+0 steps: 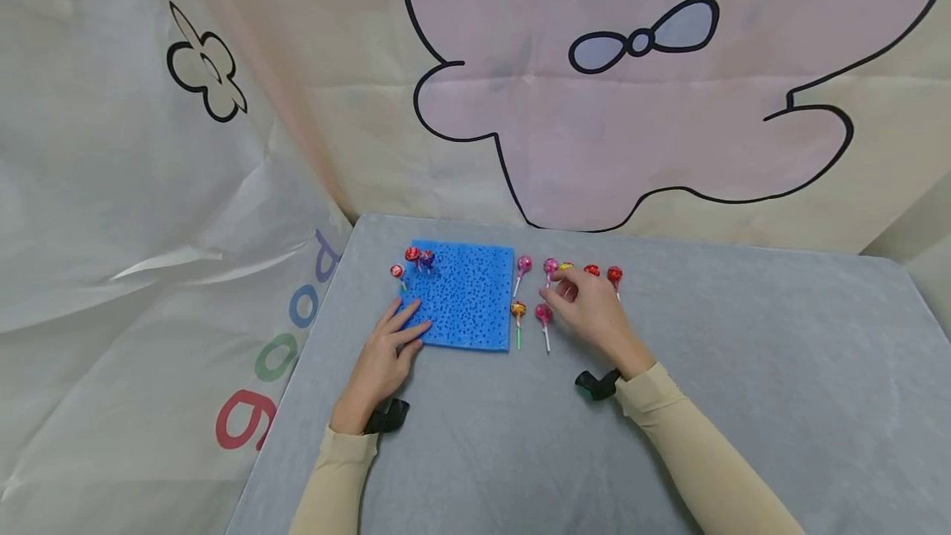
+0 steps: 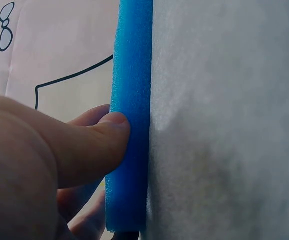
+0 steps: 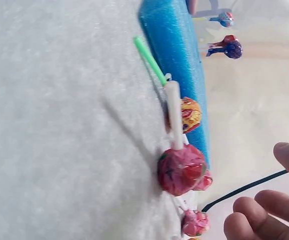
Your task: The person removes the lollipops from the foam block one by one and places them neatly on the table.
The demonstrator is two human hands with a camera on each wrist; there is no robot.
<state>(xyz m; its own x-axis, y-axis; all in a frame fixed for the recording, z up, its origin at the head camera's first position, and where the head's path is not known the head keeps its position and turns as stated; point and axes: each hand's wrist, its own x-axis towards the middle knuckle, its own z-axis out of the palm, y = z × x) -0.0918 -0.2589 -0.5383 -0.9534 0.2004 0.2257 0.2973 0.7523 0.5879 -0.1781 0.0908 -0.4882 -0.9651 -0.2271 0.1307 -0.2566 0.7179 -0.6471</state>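
My left hand (image 1: pixel 381 360) rests on the near left corner of a blue foam block (image 1: pixel 468 295). Its fingers spread over the top, while the thumb (image 2: pixel 115 142) presses the side face. Three lollipops, one red and white (image 1: pixel 397 271), one red (image 1: pixel 412 253) and one purple (image 1: pixel 427 257), stand upright in the foam at its far left. Right of the block, my right hand (image 1: pixel 594 308) hovers by a pink lollipop (image 1: pixel 551 265), its thumb and fingers apart with nothing between them. A nearer pink lollipop (image 3: pixel 182 170) lies below that hand.
More lollipops lie on the grey tabletop (image 1: pixel 743 353): a pink one (image 1: pixel 524 263), an orange one (image 1: pixel 518 310), a partly hidden yellow one (image 1: pixel 566 266) and red ones (image 1: pixel 614 274). Printed cloth (image 1: pixel 371 147) hangs behind and to the left of the table.
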